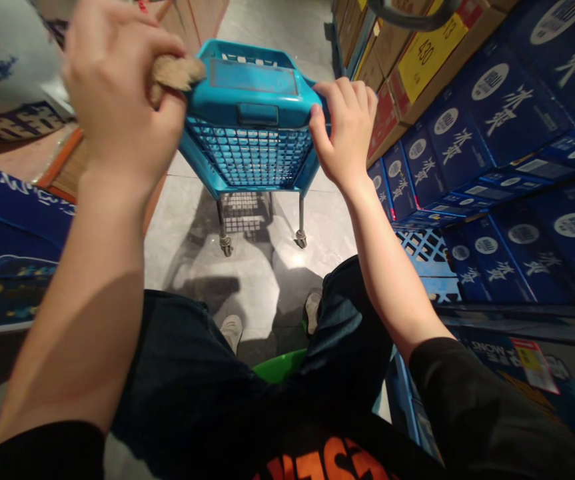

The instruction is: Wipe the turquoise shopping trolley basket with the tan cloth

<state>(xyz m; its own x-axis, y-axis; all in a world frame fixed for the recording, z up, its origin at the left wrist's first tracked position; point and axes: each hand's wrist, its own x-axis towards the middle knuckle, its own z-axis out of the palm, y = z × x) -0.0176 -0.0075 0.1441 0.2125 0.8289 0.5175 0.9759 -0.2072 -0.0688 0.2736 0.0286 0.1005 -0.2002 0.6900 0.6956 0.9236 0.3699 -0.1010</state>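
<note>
In front of me stands a blue plastic shopping cart [254,83] with grid walls, metal legs and caster wheels. My left hand [114,100] is closed on a crumpled tan cloth [178,72] at the cart's upper left corner. The cloth touches or nearly touches the blue rim. My right hand [347,127] grips the cart's upper right edge, thumb on the near side and fingers bent over the top. Its fingertips are partly hidden.
Stacked blue beer cartons [497,100] line the right side, with a yellow price sign [427,57] above them. Dark blue boxes [17,220] stand at left. A green rounded object [281,367] shows between my legs on the grey floor [262,280].
</note>
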